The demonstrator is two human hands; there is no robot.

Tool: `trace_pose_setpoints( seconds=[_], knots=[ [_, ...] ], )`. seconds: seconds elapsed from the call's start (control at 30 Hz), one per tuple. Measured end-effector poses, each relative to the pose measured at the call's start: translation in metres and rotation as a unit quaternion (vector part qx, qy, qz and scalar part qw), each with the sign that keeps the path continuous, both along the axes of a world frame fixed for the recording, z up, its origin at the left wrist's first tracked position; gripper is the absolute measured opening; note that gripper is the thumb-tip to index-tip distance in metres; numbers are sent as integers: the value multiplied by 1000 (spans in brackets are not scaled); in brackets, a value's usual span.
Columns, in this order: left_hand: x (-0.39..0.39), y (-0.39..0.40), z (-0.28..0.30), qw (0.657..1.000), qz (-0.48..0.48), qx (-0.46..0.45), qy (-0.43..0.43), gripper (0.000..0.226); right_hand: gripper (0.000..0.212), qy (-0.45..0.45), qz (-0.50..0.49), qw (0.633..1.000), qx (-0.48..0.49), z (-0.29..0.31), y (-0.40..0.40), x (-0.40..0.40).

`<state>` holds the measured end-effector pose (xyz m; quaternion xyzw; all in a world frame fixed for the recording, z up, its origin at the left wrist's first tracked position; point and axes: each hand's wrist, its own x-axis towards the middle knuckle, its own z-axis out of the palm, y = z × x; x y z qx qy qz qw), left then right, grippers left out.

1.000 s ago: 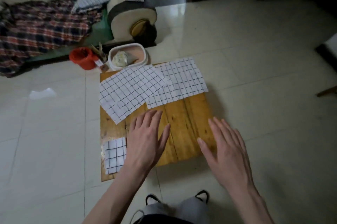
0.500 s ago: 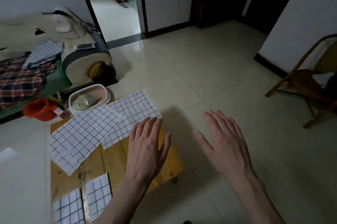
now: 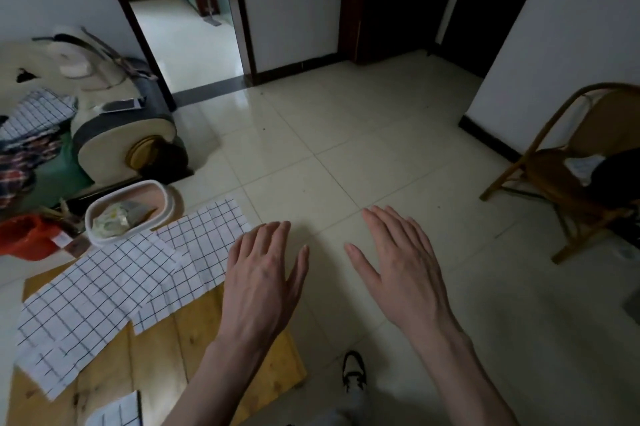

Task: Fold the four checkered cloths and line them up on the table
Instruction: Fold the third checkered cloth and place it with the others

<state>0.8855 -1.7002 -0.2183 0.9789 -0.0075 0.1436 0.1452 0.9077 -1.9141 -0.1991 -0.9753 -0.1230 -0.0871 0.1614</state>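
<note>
Two unfolded white cloths with a black grid lie overlapping on the low wooden table point(image 3: 207, 339): one cloth point(image 3: 86, 301) at the left, the other cloth point(image 3: 204, 249) reaching the table's far right corner. A folded checkered cloth point(image 3: 116, 413) shows at the bottom edge, partly cut off. My left hand point(image 3: 261, 282) hovers with straight fingers over the table's right side, its fingertips near the right cloth's edge. My right hand point(image 3: 398, 266) is held flat over the floor, to the right of the table. Both hands hold nothing.
A white oval tub point(image 3: 128, 211) with crumpled paper stands behind the table, a red container point(image 3: 31, 240) to its left. A sofa with plaid and checkered fabric point(image 3: 38, 114) fills the left. A wooden chair point(image 3: 581, 176) stands at the right. My shoe point(image 3: 354, 370) is on the tiled floor.
The view has swung up and to the right, so the table now lies at the lower left. Both hands stay flat and spread, with the right one now over the floor.
</note>
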Motion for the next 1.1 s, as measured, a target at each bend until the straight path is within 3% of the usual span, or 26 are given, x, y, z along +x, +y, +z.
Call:
trace_pose_setpoints(
  seconds=[0.5, 0.87, 1.1],
  knots=[
    [228, -18, 5, 993, 96, -66, -35, 59, 66, -22, 65, 998, -16, 18, -23, 255],
    [349, -4, -1, 982, 173, -40, -60, 57, 70, 19, 156, 987, 21, -5, 11, 414],
    [454, 15, -9, 973, 228, -10, -29, 58, 73, 27, 215, 976, 26, -26, 42, 541]
  ],
)
